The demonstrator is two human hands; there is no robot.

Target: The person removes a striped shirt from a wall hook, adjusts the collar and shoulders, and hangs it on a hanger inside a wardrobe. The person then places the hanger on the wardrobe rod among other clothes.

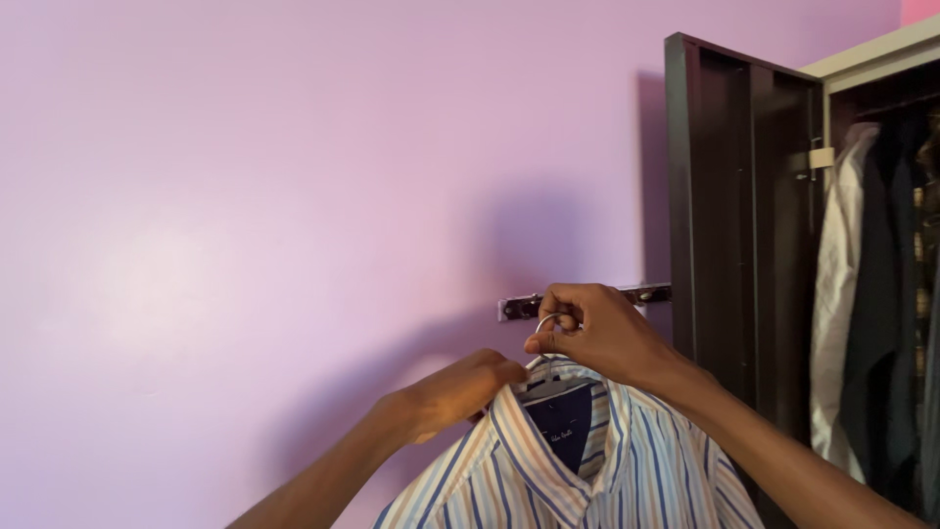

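Note:
A striped shirt (627, 470) in white, blue and orange hangs on a hanger low in the middle of the view. My right hand (592, 333) grips the hanger's metal hook (546, 320), right at the dark hook rail (519, 306) fixed to the pink wall. The fingers of my left hand (460, 390) pinch the left side of the shirt's collar (514, 411). The dark blue inside of the collar, with a small label, faces me.
An open dark wardrobe door (739, 196) stands just right of the rail. Inside the wardrobe (871, 69) hang a white garment (834, 294) and dark garments (891, 323). The pink wall (294, 196) fills the left.

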